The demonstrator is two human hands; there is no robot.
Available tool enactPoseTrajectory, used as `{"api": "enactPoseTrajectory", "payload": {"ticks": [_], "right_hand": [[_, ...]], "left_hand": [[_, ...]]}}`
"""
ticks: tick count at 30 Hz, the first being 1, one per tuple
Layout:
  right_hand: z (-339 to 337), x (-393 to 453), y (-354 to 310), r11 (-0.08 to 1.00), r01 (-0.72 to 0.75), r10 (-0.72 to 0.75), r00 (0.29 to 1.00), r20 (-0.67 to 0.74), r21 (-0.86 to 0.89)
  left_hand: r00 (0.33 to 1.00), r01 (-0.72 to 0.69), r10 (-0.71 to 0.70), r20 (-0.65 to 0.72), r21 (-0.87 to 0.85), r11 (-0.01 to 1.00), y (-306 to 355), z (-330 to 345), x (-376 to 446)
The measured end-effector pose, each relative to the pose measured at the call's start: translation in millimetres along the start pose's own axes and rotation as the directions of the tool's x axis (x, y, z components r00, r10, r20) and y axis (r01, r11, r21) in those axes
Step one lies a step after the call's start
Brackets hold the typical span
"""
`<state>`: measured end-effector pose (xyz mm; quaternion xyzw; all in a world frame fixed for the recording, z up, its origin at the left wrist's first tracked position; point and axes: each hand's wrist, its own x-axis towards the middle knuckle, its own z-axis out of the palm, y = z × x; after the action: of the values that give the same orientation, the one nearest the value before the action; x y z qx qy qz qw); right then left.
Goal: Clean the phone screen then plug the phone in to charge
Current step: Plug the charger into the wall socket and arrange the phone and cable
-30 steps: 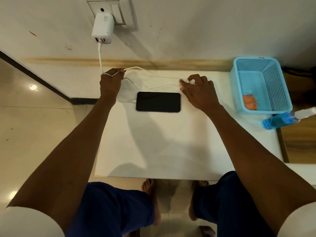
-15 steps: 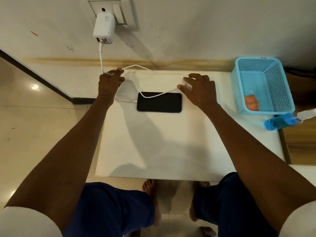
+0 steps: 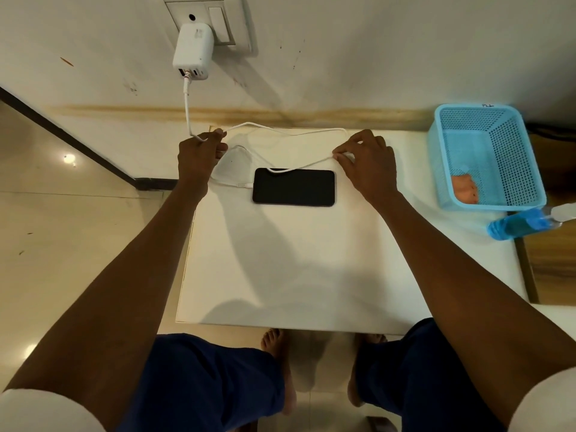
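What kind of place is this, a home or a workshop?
Probably a home: a low white table against a wall, a charger plugged into a wall socket, polished floor tiles and bare feet below.

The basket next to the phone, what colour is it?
Light blue basket, seen best in the head view.

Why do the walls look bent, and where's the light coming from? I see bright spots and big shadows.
Head view: the wide-angle lens bows straight lines, so the skirting and the basket lean outward. Light comes from above: bright glare spots shine on the floor at left. The arms cast soft shadows across the table. The phone screen stays dark, without glare. The bottle near the right edge looks smeared.
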<state>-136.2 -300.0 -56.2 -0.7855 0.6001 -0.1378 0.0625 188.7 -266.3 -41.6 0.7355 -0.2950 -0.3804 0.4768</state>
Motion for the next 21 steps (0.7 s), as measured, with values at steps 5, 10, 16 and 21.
{"api": "enactPoseTrajectory", "payload": {"ticks": [5,10,16,21], "right_hand": [[-1,10,-6,0.989,-0.143,0.141,0.989,-0.034,-0.047],[6,20,-13,0.985,-0.113,0.105,0.992,-0.066,-0.133],[12,3,-4,0.997,-0.070,0.066,0.993,-0.100,-0.034],[17,-15,4,0.994,-0.066,0.076,0.991,-0.110,0.093]], "left_hand": [[1.000,-0.002,0.002,0.017,0.043,0.999,1,3,1],[0.999,-0.034,0.033,0.018,0.069,0.997,-1,4,0],[0.998,-0.064,0.062,0.020,0.143,0.988,-4,4,-4],[0.997,-0.074,0.070,0.043,0.115,0.991,-3,6,-8]]}}
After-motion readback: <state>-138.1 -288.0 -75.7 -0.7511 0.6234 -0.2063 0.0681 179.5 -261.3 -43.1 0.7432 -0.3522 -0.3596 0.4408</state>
